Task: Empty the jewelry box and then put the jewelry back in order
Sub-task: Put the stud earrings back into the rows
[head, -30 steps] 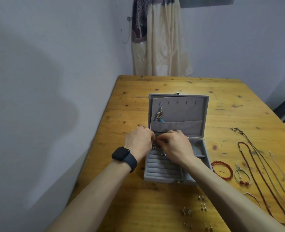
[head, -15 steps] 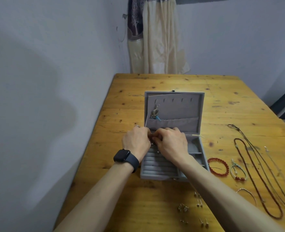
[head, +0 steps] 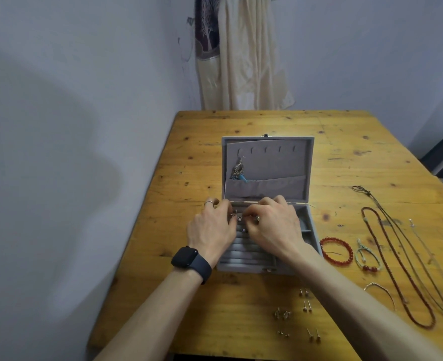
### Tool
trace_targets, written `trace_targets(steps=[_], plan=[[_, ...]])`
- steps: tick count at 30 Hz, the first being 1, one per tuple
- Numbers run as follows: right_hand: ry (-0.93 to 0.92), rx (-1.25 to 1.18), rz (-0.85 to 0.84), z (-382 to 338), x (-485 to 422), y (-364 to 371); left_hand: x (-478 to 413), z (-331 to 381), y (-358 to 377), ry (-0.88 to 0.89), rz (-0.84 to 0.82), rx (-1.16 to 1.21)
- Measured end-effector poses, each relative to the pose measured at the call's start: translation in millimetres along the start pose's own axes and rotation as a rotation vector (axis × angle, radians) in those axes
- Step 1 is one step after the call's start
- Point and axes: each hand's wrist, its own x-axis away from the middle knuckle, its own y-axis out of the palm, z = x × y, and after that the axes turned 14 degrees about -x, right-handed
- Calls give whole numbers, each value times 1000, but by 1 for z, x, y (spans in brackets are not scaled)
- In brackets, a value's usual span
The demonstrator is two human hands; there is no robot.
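Observation:
A grey velvet jewelry box [head: 308, 162] stands open on the wooden table [head: 345, 152], its lid upright. A dangling earring [head: 238, 171] with a blue tip hangs from the lid's leftmost hook. Both hands are over the box's ring rows. My left hand [head: 211, 233] and my right hand [head: 275, 226] meet fingertip to fingertip and pinch a small silver earring [head: 237, 218] between them at the top rows. Another small stud [head: 244, 230] sits in a row just below. The fingers hide most of the piece.
Right of the box lie a red bead bracelet [head: 336, 251], a thin bracelet with red beads [head: 367, 259], a silver bangle [head: 380, 290] and several long necklaces [head: 397, 256]. Several small stud earrings [head: 306, 306] lie near the table's front edge. A wall runs along the left.
Both hands stay at the top ring rows with small finger movements on the earring. The view has shifted slightly; the box and jewelry have not moved.

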Motion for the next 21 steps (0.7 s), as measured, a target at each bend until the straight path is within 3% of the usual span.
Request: trace_targets(steps=[21], plan=[[-67, 11, -128, -6, 8, -1, 18, -16, -2, 147, 60, -111]])
